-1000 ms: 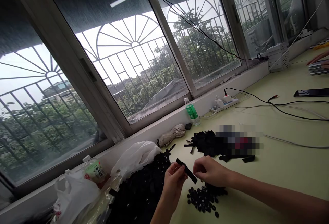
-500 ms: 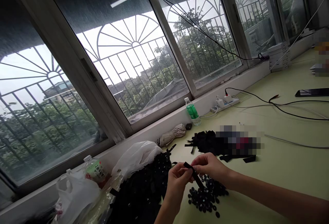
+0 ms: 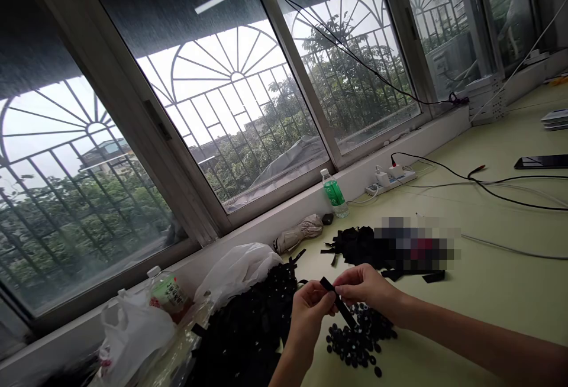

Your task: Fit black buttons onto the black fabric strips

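A narrow black fabric strip [image 3: 345, 312] slants between my hands, its lower end over a pile of dark round buttons [image 3: 355, 342]. My left hand [image 3: 309, 313] is closed, gripping the strip near its upper end between thumb and fingers. My right hand [image 3: 370, 289] pinches at the strip's right edge with thumb and forefinger; whether a small button is also between those fingertips is hidden. Left of my left hand lies a big heap of black strips [image 3: 248, 322] with small shiny spots. Beyond my right hand is another heap of black strips [image 3: 359, 245], partly blurred out.
Along the window ledge stand a green-labelled water bottle [image 3: 335, 196], a folded umbrella [image 3: 299, 233] and a power strip [image 3: 390, 181] with cables. White plastic bags [image 3: 137, 331] and a second bottle [image 3: 167, 293] are at left. A phone [image 3: 541, 162] lies on the pale green table [image 3: 501, 280].
The view has shifted slightly, moving everything a little to the right. Both hands keep nearly the same grip at the strip, with only slight finger movement.
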{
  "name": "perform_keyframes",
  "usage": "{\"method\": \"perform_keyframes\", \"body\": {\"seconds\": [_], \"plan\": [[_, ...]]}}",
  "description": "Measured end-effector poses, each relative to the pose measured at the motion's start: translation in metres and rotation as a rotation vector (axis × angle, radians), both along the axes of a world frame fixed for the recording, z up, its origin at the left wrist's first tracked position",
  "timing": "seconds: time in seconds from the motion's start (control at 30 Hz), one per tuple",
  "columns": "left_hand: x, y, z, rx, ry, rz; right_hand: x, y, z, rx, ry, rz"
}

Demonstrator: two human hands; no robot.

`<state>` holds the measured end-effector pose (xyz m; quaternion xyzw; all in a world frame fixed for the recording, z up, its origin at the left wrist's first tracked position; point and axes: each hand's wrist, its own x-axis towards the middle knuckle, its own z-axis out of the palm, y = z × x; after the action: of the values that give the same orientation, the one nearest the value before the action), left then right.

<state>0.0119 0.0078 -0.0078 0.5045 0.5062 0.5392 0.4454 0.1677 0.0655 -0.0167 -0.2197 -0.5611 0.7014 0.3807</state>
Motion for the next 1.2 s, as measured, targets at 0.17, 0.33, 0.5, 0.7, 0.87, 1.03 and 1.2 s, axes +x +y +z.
{"method": "perform_keyframes", "body": {"seconds": [0.17, 0.33, 0.5, 0.7, 0.87, 1.03, 1.2], "plan": [[-0.001, 0.0, -0.002, 0.016, -0.031, -0.013, -0.001, 0.002, -0.003, 0.025, 0.002, 0.015], [0.0, 0.0, -0.001, -0.015, 0.006, 0.015, 0.002, -0.003, 0.004, 0.064, -0.027, 0.005], [0.001, -0.002, 0.001, -0.022, 0.036, 0.005, 0.005, -0.008, 0.01, 0.115, -0.074, -0.018], [0.004, -0.002, 0.001, -0.019, 0.067, 0.005, -0.002, -0.002, -0.004, 0.102, -0.031, -0.051], [0.008, -0.003, 0.001, 0.0, 0.084, 0.018, -0.004, -0.004, -0.007, 0.047, -0.043, -0.068], [0.011, -0.004, 0.001, -0.003, 0.107, 0.053, -0.004, -0.007, -0.008, 0.04, -0.071, -0.081], [0.016, -0.005, 0.001, 0.019, 0.14, 0.089, -0.005, -0.005, -0.006, 0.073, -0.082, -0.071]]}}
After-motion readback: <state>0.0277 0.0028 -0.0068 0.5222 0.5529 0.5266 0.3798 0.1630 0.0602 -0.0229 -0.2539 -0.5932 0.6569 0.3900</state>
